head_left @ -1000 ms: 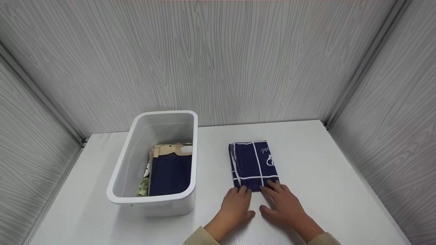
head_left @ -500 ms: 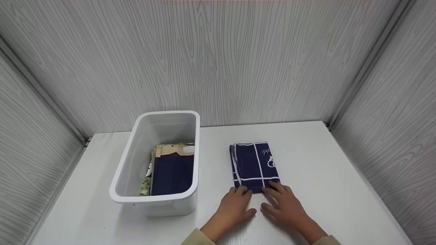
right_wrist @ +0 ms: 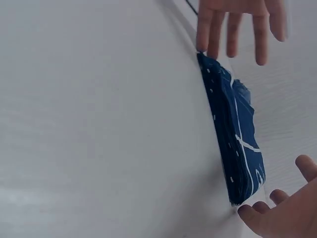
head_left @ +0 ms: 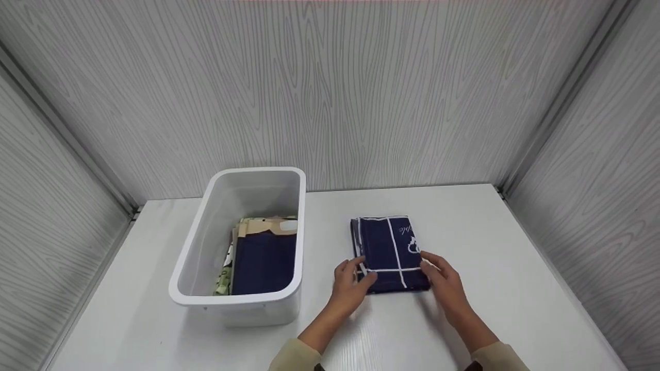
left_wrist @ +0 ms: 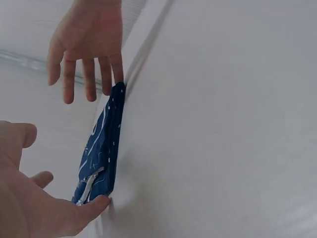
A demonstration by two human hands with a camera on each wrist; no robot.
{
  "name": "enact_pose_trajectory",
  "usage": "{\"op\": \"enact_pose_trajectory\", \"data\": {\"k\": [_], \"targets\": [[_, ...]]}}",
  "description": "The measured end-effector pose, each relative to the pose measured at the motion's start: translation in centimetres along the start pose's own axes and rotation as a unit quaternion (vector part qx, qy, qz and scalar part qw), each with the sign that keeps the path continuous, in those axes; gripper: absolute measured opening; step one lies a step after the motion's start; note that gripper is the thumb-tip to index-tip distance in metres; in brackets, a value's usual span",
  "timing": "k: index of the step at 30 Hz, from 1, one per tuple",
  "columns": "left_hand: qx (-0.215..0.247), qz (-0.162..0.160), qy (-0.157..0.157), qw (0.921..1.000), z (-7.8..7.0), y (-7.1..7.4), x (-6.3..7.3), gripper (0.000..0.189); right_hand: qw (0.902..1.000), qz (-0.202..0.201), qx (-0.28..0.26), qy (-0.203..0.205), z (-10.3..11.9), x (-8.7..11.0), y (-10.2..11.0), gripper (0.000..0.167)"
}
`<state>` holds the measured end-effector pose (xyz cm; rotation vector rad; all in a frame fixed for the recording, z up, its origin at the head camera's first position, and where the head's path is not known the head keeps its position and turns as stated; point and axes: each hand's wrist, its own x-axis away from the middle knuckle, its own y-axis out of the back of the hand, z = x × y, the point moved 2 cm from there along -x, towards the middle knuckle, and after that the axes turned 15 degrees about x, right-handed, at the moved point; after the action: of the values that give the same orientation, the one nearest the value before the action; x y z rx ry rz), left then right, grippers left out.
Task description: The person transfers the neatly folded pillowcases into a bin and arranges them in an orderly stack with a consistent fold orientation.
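Observation:
A navy folded cloth [head_left: 384,242] with white grid lines and white lettering lies flat on the white tabletop. Beside its left edge is my left hand [head_left: 348,291], fingers spread and slightly bent, the thumb over the near left corner. My right hand [head_left: 447,286] stands at the opposite edge with its fingertips by the cloth's side. Seen from the left wrist, the cloth [left_wrist: 101,144] is a layered stack between both hands, little fingers down at its ends. The right wrist view shows the right hand's fingertips [right_wrist: 246,212] at one end of the stack.
A white plastic bin [head_left: 178,288] stands left of the cloth, holding folded fabrics [head_left: 265,263] in navy, beige and green. Grey wood-grain panels [head_left: 330,93] rise behind the table [head_left: 495,247] and on both sides.
Both hands have left the cloth's near edge, moving apart to its left and right sides and turning palms inward. The cloth stays in about the same place.

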<state>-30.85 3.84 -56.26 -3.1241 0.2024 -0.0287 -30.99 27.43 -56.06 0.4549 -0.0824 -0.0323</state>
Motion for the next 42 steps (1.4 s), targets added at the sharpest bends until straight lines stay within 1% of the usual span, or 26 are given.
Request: {"op": "enact_pose_trajectory", "data": {"k": [2, 4, 6, 8, 10, 11, 14, 18, 19, 21, 26, 27, 29, 30, 32, 34, 35, 37, 39, 42], "targets": [[0.048, -0.026, 0.041, 0.9977, -0.1, 0.1, -0.6, 0.061, 0.9985, 0.009, -0.052, -0.014, 0.1, -0.3, 0.2, 0.053], [0.105, -0.04, 0.075, 0.9908, -0.1, 0.2, -1.0, 0.062, 0.9956, 0.016, -0.091, -0.016, 0.1, -0.5, 0.3, 0.055], [0.164, -0.047, 0.103, 0.98, -0.1, 0.4, -1.3, 0.063, 0.9923, 0.021, -0.12, -0.018, 0.0, -0.6, 0.3, 0.055], [0.222, -0.05, 0.129, 0.9652, 0.0, 0.6, -1.3, 0.065, 0.99, 0.025, -0.137, -0.021, -0.2, -0.8, 0.2, 0.056], [0.261, -0.05, 0.147, 0.9527, 0.1, 0.7, -1.4, 0.067, 0.9871, 0.025, -0.156, -0.026, -0.3, -0.9, 0.2, 0.055], [0.272, -0.051, 0.152, 0.9488, 0.1, 0.8, -1.4, 0.067, 0.9865, 0.024, -0.159, -0.032, -0.3, -0.9, 0.3, 0.055], [0.286, -0.051, 0.164, 0.9429, -0.1, 1.0, -1.6, 0.068, 0.9836, 0.022, -0.173, -0.046, -0.2, -1.1, 0.4, 0.055], [0.285, -0.044, 0.175, 0.9414, -0.2, 1.2, -1.9, 0.069, 0.978, 0.025, -0.198, -0.061, 0.1, -1.4, 0.6, 0.057], [0.289, -0.042, 0.178, 0.9396, -0.2, 1.2, -1.9, 0.07, 0.9764, 0.027, -0.205, -0.063, 0.1, -1.4, 0.7, 0.058], [0.308, -0.04, 0.183, 0.9328, -0.1, 1.3, -2.1, 0.07, 0.9736, 0.035, -0.216, -0.067, 0.1, -1.4, 0.8, 0.059], [0.363, -0.038, 0.19, 0.9115, 0.3, 1.5, -2.4, 0.073, 0.9661, 0.055, -0.24, -0.077, 0.0, -1.3, 1.0, 0.062], [0.367, -0.038, 0.19, 0.91, 0.3, 1.5, -2.4, 0.074, 0.9642, 0.057, -0.246, -0.08, -0.1, -1.3, 1.1, 0.062], [0.369, -0.04, 0.188, 0.9093, 0.4, 1.5, -2.5, 0.074, 0.954, 0.063, -0.278, -0.093, -0.2, -1.4, 1.1, 0.061], [0.371, -0.041, 0.188, 0.9082, 0.4, 1.6, -2.5, 0.073, 0.9468, 0.065, -0.299, -0.1, -0.3, -1.4, 1.2, 0.058], [0.371, -0.043, 0.188, 0.9086, 0.3, 1.6, -2.6, 0.073, 0.9302, 0.066, -0.342, -0.117, -0.4, -1.5, 1.2, 0.052], [0.362, -0.042, 0.188, 0.9122, 0.2, 1.8, -2.6, 0.072, 0.9138, 0.073, -0.377, -0.131, -0.6, -1.7, 1.3, 0.046], [0.354, -0.04, 0.189, 0.9149, 0.1, 1.8, -2.6, 0.071, 0.9095, 0.077, -0.386, -0.135, -0.7, -1.7, 1.3, 0.044], [0.336, -0.034, 0.194, 0.9209, 0.0, 2.0, -2.6, 0.072, 0.9061, 0.085, -0.391, -0.138, -0.8, -1.8, 1.4, 0.045], [0.32, -0.026, 0.197, 0.9263, -0.1, 2.1, -2.6, 0.072, 0.9061, 0.096, -0.388, -0.138, -0.9, -1.8, 1.3, 0.048], [0.309, -0.018, 0.196, 0.9306, -0.3, 2.1, -2.8, 0.074, 0.9043, 0.101, -0.39, -0.141, -0.9, -1.8, 1.3, 0.055]]}}
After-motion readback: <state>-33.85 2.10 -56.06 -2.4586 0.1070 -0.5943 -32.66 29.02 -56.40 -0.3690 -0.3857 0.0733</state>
